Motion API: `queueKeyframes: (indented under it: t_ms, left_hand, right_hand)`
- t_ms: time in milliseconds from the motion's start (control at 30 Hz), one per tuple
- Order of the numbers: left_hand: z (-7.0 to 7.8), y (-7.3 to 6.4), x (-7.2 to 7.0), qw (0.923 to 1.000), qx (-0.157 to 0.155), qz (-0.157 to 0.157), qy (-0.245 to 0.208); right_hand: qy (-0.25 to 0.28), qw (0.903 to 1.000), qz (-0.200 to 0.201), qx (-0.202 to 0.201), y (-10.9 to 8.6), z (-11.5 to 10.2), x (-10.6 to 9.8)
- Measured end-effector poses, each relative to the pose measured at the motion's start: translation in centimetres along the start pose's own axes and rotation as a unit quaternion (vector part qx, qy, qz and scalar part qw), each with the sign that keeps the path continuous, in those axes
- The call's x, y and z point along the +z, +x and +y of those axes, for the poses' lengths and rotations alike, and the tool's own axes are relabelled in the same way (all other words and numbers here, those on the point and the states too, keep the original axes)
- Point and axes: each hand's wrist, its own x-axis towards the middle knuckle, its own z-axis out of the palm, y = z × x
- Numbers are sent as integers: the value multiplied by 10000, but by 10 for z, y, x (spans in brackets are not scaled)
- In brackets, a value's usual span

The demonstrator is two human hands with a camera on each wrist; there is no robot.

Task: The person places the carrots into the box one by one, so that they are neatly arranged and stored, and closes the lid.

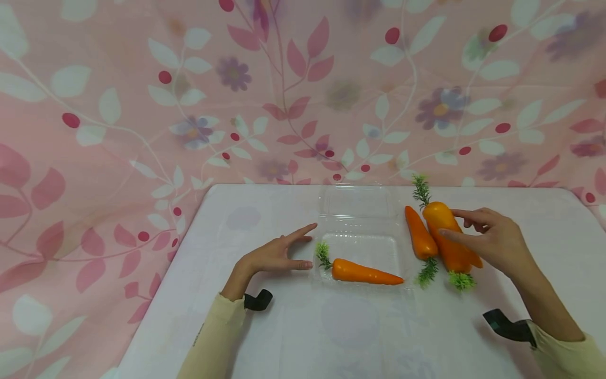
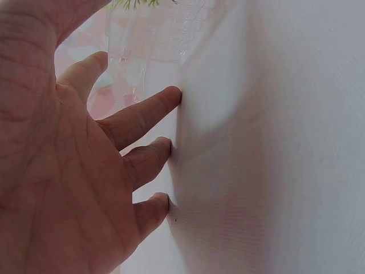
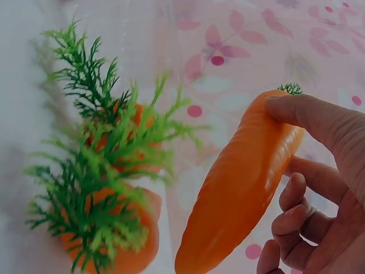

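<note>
My right hand [image 1: 503, 239] pinches an orange toy carrot [image 3: 242, 177] between thumb and index finger; the other fingers are curled. In the head view this carrot overlaps another carrot [image 1: 452, 258] whose green top points toward me. Left of them is a further carrot [image 1: 418, 234], its tip pointing away. A clear plastic box [image 1: 374, 246] stands at the middle, with one carrot [image 1: 360, 272] lying along its near side, leafy top to the left. My left hand [image 1: 272, 255] is spread at the box's left edge, with several fingertips on the white tabletop in the left wrist view.
The box's clear lid [image 1: 357, 202] is folded back toward the far table edge. A pink floral cloth [image 1: 284, 95] hangs behind the white-covered table [image 1: 293, 326]. Black wrist mounts [image 1: 508, 326] stick out below both wrists.
</note>
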Motion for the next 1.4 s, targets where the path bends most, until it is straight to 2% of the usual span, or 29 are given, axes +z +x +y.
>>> queueKeyframes:
  t_ms: [333,600,1400]
  left_hand:
    - [3,1,-1,10000,15,-19,33]
    - [3,2,-2,10000,-25,-31,43]
    - [3,0,-1,10000,-58,-60,-24]
  right_hand:
    - [74,10000,-62,-25,5,-18,6]
    - [252,9994,-155,-185,9,-28,12]
    - [858,9949,-472,-242,16,-56,32]
